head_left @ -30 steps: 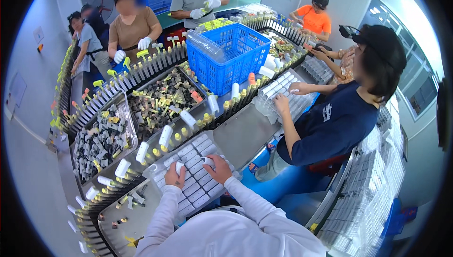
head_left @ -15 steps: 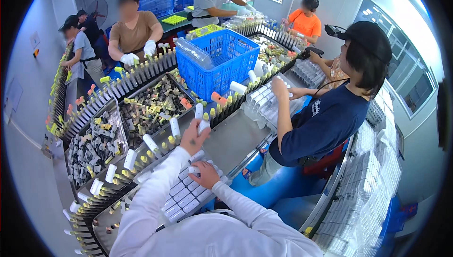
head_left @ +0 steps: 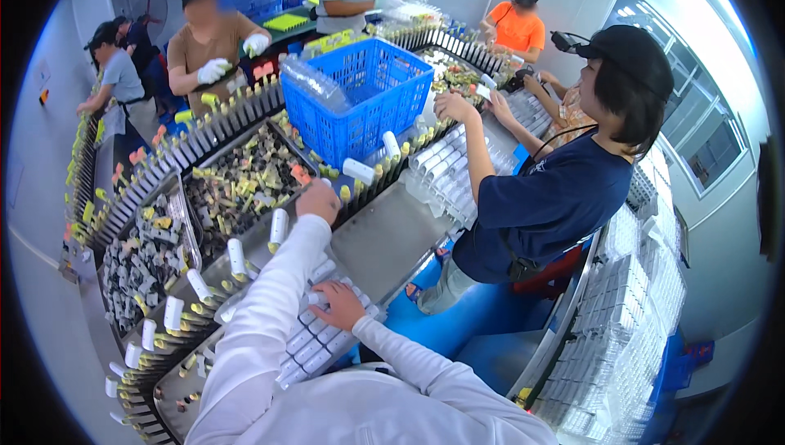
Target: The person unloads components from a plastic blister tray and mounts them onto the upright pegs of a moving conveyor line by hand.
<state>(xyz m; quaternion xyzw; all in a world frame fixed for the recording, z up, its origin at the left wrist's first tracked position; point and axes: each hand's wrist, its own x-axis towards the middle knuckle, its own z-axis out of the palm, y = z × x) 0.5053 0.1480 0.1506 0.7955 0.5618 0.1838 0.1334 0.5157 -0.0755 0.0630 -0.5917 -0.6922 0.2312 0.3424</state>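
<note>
My left hand point(head_left: 317, 202) reaches over the line of upright pegs with yellow tips point(head_left: 347, 196). Its fingers are curled closed, and what they hold is hidden behind the hand. Close to me, my right hand point(head_left: 337, 304) lies on a tray of white rounded plastic casings point(head_left: 309, 353). The thumb and fingers of that hand close around one casing at the tray's far left. More white casings sit tilted on the pegs, one point(head_left: 279, 227) just left of my left forearm and another point(head_left: 358, 171) beyond my left hand.
Behind the pegs stands a blue crate point(head_left: 352, 110) with clear plastic packaging on it. Metal trays hold small grey parts point(head_left: 143, 261) and mixed dark and yellow parts point(head_left: 241, 175). A co-worker in dark blue point(head_left: 556, 192) stands at right. Stacked clear trays point(head_left: 617, 322) line the right side.
My left hand has left a white casing on a peg and moved farther along the line. The pegs with casings have shifted toward me and left. The co-worker at right has raised a white piece.
</note>
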